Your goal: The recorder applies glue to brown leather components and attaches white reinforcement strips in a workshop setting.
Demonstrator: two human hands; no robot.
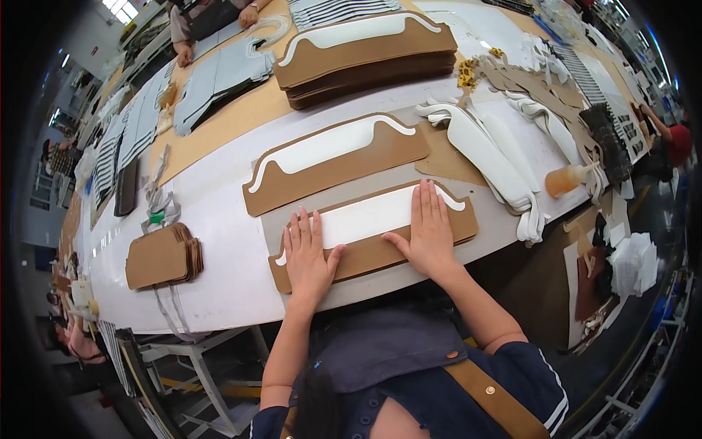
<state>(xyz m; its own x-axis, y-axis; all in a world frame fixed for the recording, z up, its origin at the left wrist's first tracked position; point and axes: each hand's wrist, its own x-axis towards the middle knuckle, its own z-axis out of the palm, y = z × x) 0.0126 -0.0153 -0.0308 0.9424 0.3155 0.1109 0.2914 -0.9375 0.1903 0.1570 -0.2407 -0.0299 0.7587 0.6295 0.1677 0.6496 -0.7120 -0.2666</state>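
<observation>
Right before me lies a brown cut panel (378,253) with a shaped white piece (364,215) along its upper part. My left hand (308,258) rests flat on its left end, fingers straight and thumb spread. Flat on the right part of the same panel is my right hand (430,233), its thumb pointing inward. Both hands cover parts of the white piece. The panel's right end shows more than one layer beneath. Just beyond, a second brown panel (340,174) carries a like white piece (323,147). Under them is a grey board (274,233).
A thick stack of brown panels (367,74) stands at the back. White strips (488,145) and a glue bottle (565,180) lie to the right. Small brown pieces (159,258) are stacked at the left, near grey-blue panels (219,79). Across the table is a person's hand (248,16).
</observation>
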